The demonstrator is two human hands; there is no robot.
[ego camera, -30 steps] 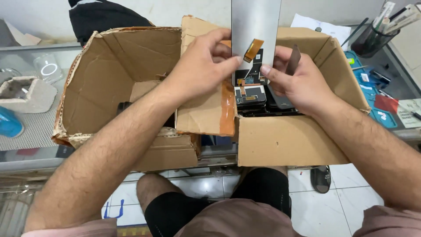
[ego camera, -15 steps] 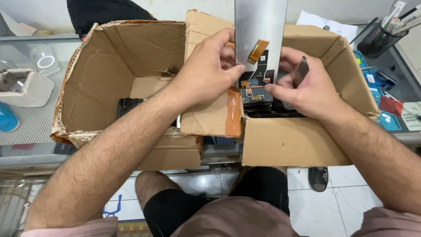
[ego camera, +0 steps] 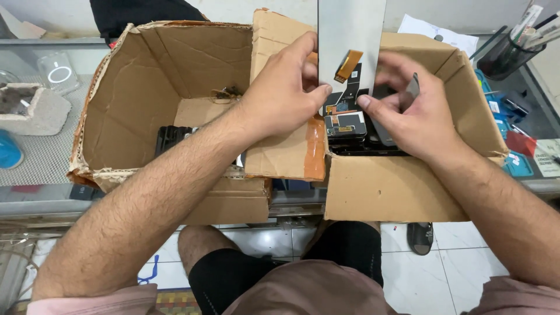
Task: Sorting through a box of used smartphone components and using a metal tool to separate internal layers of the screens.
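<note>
While both forearms reach over the counter edge, the left hand (ego camera: 280, 96) pinches the lower left edge of a tall grey rectangular display panel (ego camera: 352, 35) held upright, thumb tip pressed to its dark lower section. An orange flex ribbon (ego camera: 348, 65) hangs down the panel's back face, tilted. The right hand (ego camera: 411, 111) grips the same panel from the right, thumb tip meeting its lower edge, fingers curled and closed around a slim dark part (ego camera: 412, 86); what that part is cannot be told. The panel stands above the right-hand brown cardboard box (ego camera: 396, 186), whose interior holds a stack of dark flat screen parts (ego camera: 350, 131). An upright cardboard flap with a strip of orange-brown tape (ego camera: 314, 146) separates it from the left-hand torn brown cardboard box (ego camera: 146, 76), which has ragged rims and a black ridged item (ego camera: 172, 140) low inside. Far right on the counter: small blue packets (ego camera: 496, 108), a red flat packet (ego camera: 521, 142), a pale printed label (ego camera: 545, 157), and a dark pen cup (ego camera: 510, 55). Far left: a clear round-marked case (ego camera: 55, 73) on grey mesh matting (ego camera: 41, 157).
</note>
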